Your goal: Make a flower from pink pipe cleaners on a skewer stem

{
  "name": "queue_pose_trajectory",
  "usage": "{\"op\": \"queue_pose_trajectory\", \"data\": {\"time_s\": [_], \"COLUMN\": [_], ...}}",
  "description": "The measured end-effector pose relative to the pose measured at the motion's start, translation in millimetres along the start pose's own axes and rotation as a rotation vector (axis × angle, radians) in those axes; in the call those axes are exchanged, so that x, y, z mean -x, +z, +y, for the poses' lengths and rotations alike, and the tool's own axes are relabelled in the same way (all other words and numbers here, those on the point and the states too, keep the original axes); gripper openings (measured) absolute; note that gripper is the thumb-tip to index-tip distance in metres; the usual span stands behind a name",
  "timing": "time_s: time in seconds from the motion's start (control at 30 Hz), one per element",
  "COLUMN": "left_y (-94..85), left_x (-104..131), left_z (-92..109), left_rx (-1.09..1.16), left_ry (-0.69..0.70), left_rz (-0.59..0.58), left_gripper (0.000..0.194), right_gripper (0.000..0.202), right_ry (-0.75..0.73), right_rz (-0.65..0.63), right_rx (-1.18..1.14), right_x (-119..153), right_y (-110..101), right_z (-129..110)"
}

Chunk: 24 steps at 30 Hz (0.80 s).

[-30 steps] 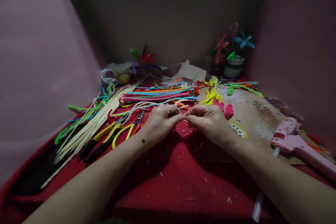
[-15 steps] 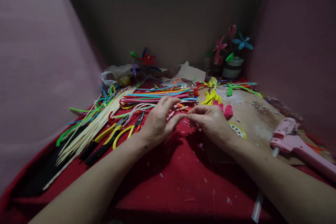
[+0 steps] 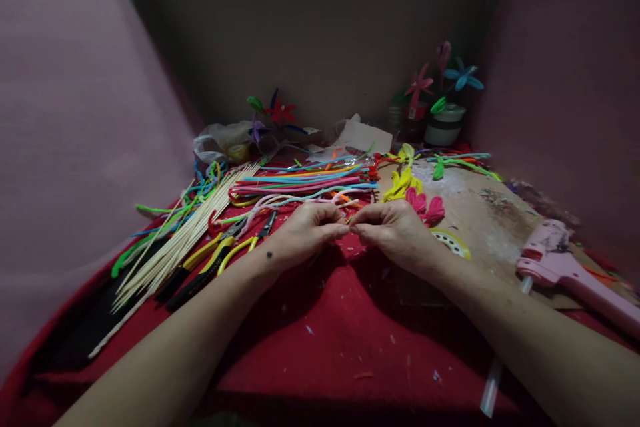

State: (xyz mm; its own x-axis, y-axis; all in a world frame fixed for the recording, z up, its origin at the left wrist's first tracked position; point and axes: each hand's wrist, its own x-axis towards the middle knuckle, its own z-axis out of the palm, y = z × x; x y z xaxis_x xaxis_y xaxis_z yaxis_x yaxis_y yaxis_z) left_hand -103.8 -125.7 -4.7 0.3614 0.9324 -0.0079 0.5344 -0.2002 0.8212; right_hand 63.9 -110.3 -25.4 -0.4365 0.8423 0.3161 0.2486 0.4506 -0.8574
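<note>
My left hand (image 3: 313, 230) and my right hand (image 3: 393, 230) meet fingertip to fingertip above the red cloth (image 3: 320, 340). Both are pinched closed. A tiny yellow-green bit shows between the fingertips, too small to name. Just beyond the hands lie colourful pipe cleaners (image 3: 305, 181) in a loose bundle. Pink pipe-cleaner petals (image 3: 425, 205) and yellow pipe-cleaner petals (image 3: 401, 183) rest past my right hand. A yellow-rimmed tape roll (image 3: 451, 242) sits by my right wrist. Left of my left hand are yellow-handled scissors (image 3: 237, 250) and black-and-yellow pliers (image 3: 205, 273).
Bamboo skewers (image 3: 185, 233) lie fanned at the left. A pink glue gun (image 3: 555, 260) with a clear glue stick (image 3: 493, 387) rests at the right, partly on a cardboard sheet (image 3: 480, 233). Finished flowers stand at the back, some in a pot (image 3: 444, 127). A plastic bag (image 3: 223, 137) sits back left.
My left hand's thumb and fingers, apart before, have closed into a pinch and met the right fingertips. My right hand has shifted slightly left and stays pinched.
</note>
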Motion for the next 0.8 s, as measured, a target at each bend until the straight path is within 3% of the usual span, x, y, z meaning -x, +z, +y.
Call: {"op": "queue_pose_trajectory", "data": {"time_s": [0.13, 0.3, 0.43, 0.53, 0.7, 0.8], "left_y": [-2.9, 0.6, 3.5, 3.3, 2.6, 2.5], "left_x": [1.0, -1.3, -3.0, -2.6, -1.5, -1.7], "left_z": [3.4, -0.8, -6.9, -7.4, -4.5, -3.8], "left_rx": [0.245, 0.126, -0.1, -0.09, -0.104, -0.114], "left_ry": [-0.149, -0.21, -0.076, 0.047, 0.05, 0.042], "left_rz": [-0.128, -0.064, 0.055, 0.054, 0.087, 0.094], "left_gripper": [0.017, 0.017, 0.017, 0.01, 0.012, 0.014], "right_gripper": [0.019, 0.019, 0.019, 0.017, 0.018, 0.014], "right_ry": [-0.03, -0.133, -0.144, -0.113, -0.095, -0.006], "right_rz": [-0.007, -0.006, 0.002, 0.025, 0.015, -0.005], "right_rx": [0.075, 0.335, 0.415, 0.376, 0.283, 0.144], "right_x": [1.1, 5.3, 6.1, 5.2, 3.7, 0.6], "right_y": [1.5, 8.3, 9.3, 7.5, 6.6, 5.2], "right_z": [-1.1, 2.7, 4.8, 5.9, 5.9, 3.4]}}
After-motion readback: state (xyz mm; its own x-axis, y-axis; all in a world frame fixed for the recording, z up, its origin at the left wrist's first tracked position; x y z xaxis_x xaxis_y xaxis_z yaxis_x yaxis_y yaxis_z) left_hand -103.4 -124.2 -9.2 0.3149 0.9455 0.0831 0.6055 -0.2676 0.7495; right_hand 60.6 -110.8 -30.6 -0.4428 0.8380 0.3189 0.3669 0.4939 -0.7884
